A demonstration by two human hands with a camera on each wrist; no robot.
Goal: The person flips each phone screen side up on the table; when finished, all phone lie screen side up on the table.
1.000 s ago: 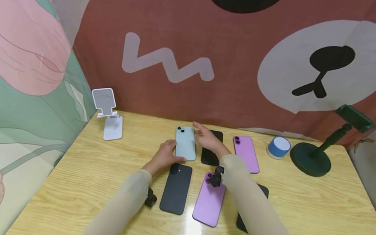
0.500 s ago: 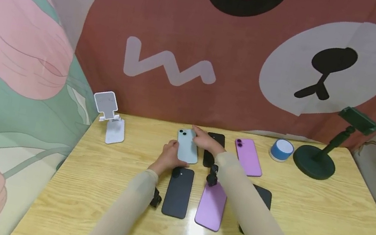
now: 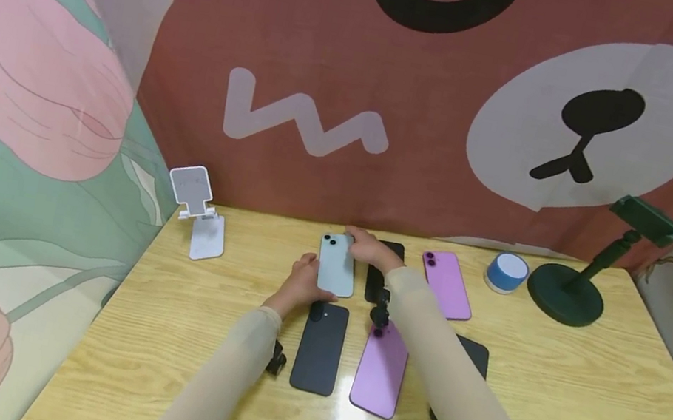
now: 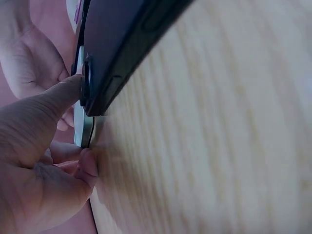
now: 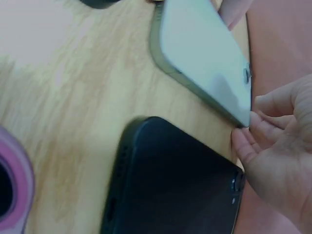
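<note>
A light blue phone (image 3: 335, 270) lies back up at the rear of the wooden table. My left hand (image 3: 298, 286) is at its lower left corner, thumb along the bottom edge and fingers at the left side, pinching it. In the left wrist view the left thumb (image 4: 68, 92) also lies close to a dark phone's camera. At the upper right corner, my right hand (image 3: 372, 250) touches the phone with relaxed fingertips; the right thumb (image 5: 275, 100) lies near the top edge. A black phone (image 5: 185, 180) lies beneath the right hand, partly hidden in the head view.
Nearer lie a dark phone (image 3: 319, 350), a purple phone (image 3: 378, 375) and another dark phone (image 3: 474, 358) partly under the right sleeve. A purple phone (image 3: 448, 286), a blue-white cylinder (image 3: 507, 273) and a green stand (image 3: 565, 294) are right; a white stand (image 3: 208, 236) is left.
My right hand's fingers have shifted slightly left onto the light blue phone's upper corner. The left hand stays at the lower corner. The head view has shifted a little.
</note>
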